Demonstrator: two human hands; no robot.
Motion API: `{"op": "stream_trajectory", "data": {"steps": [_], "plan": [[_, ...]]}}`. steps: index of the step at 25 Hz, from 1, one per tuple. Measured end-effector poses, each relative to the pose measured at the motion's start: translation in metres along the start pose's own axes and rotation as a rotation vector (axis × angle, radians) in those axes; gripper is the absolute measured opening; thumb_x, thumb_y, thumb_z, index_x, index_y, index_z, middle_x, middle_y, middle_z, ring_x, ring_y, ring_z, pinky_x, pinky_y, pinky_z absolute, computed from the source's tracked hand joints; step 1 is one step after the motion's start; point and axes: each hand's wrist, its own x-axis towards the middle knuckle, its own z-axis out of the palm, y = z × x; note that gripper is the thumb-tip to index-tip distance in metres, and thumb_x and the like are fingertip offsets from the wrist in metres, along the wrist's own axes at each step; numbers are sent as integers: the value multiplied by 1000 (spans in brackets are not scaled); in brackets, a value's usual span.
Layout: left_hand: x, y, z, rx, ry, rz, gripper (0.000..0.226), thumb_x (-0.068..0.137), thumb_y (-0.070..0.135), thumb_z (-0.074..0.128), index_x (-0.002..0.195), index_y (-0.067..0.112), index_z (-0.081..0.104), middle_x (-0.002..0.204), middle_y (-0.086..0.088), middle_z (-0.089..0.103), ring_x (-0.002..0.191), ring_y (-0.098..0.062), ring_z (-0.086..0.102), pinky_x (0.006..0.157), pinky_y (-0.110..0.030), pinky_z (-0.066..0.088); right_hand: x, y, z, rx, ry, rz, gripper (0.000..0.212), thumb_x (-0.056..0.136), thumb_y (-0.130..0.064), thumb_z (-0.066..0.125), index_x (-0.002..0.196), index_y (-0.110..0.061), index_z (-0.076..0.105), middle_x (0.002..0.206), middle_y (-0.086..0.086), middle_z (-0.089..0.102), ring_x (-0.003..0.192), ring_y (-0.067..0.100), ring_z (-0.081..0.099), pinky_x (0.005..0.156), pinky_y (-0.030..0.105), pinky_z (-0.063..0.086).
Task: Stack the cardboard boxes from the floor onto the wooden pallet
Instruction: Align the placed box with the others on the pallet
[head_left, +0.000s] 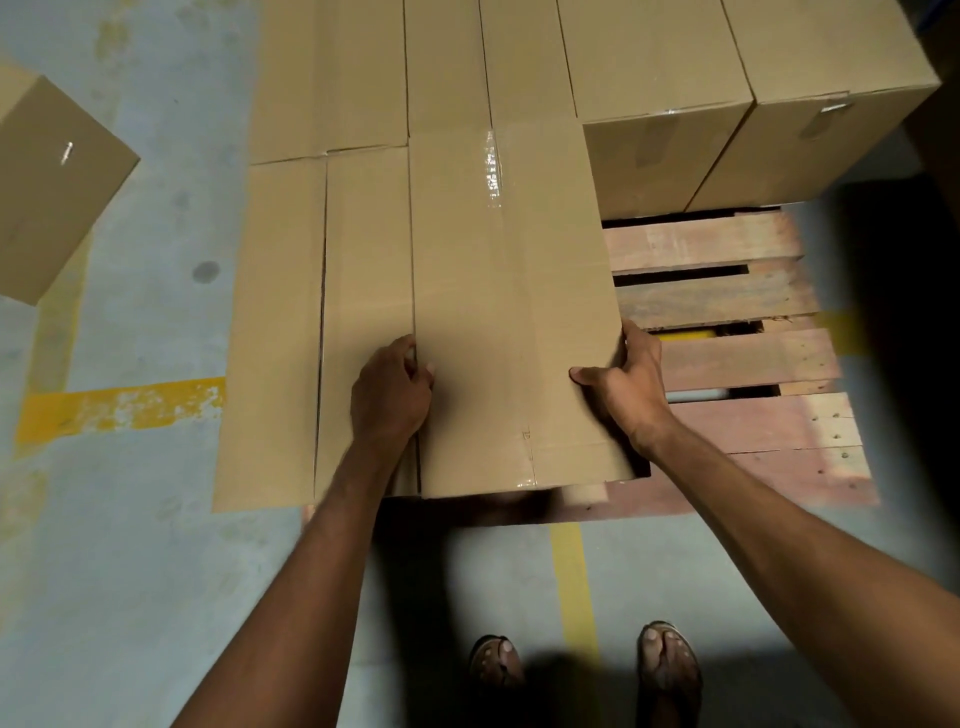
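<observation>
The long tan taped-shut cardboard box (509, 312) lies at the near edge of the reddish slatted wooden pallet (727, 358), tight against a matching box (363, 291) at 9 o'clock, with bare slats open at 3 o'clock. The left hand (390, 391) curls its fingers into that seam; the right hand (629, 385) clasps the opposite edge, thumb on top.

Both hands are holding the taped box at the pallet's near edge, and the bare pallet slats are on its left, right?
Not quite. The head view shows the left hand and right hand holding the taped box at the near edge, but the bare pallet slats lie on its right.
</observation>
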Motion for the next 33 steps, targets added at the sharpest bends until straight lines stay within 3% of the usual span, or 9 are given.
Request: {"op": "stream_trajectory", "data": {"steps": [4, 8, 11, 14, 17, 19, 23, 30, 33], "plan": [[2, -12, 16, 30, -22, 96, 40, 96, 20, 67, 137, 18, 63, 128, -10, 60, 118, -29, 59, 100, -36, 49, 3, 15, 9, -208, -58, -55, 85, 83, -28, 81, 153, -26, 33, 153, 4, 38, 138, 23, 40, 119, 46, 35], [-14, -31, 21, 114, -23, 99, 51, 95, 26, 69, 145, 21, 56, 139, -13, 50, 127, -34, 46, 104, -48, 45, -30, 20, 16, -544, 57, -235, 94, 90, -50, 70, 163, -23, 19, 167, 9, 20, 150, 33, 22, 122, 51, 27], [-31, -48, 26, 109, -69, 187, 53, 97, 20, 67, 148, 12, 54, 153, -18, 45, 139, -39, 41, 114, -48, 39, -52, 26, 29, -955, -181, -358, 91, 94, -73, 44, 164, -36, 0, 172, 9, -14, 157, 34, -10, 124, 61, 6], [-45, -58, 19, 66, -231, 277, 61, 98, 17, 68, 154, 15, 44, 166, -11, 28, 155, -31, 21, 126, -43, 22, -54, 15, 28, -1069, -347, -278, 95, 91, -84, 30, 162, -39, -13, 167, 8, -31, 154, 33, -28, 122, 67, -3], [-64, -64, 3, 89, -478, 274, 97, 82, 34, 84, 161, 27, 28, 170, 3, 10, 158, -19, 0, 126, -37, 10, -68, -4, 33, -1060, -489, -342, 117, 77, -91, 49, 161, -39, -13, 168, 14, -24, 155, 33, -25, 123, 63, -3], [-70, -66, -2, 230, -473, 322, 109, 77, 31, 88, 163, 31, 21, 172, 6, 3, 159, -21, -2, 127, -41, 15, -79, -6, 49, -1186, -548, -442, 125, 76, -81, 64, 160, -38, -19, 167, 18, -25, 154, 37, -25, 123, 66, 1], [-74, -72, 3, 294, -367, 363, 97, 86, 24, 81, 162, 34, 22, 171, 10, 4, 159, -19, 1, 126, -38, 22, -82, 5, 67, -1265, -435, -488, 118, 83, -70, 65, 160, -37, -17, 168, 21, -22, 154, 42, -21, 122, 69, 7], [-78, -74, 4, 297, -413, 367, 95, 88, 19, 78, 163, 28, 20, 172, 4, 5, 159, -25, 4, 126, -42, 24, -80, 0, 68, -1276, -515, -416, 118, 83, -64, 71, 161, -37, -14, 168, 17, -22, 155, 39, -19, 123, 64, 9], [-96, -56, -16, 125, -347, 230, 93, 86, 20, 81, 162, 28, 27, 170, 3, 20, 156, -21, 19, 122, -29, 19, -90, -31, 52, -922, -505, -327, 103, 82, -41, 81, 162, -31, 17, 170, 9, 14, 155, 33, 18, 123, 47, 27]]}}
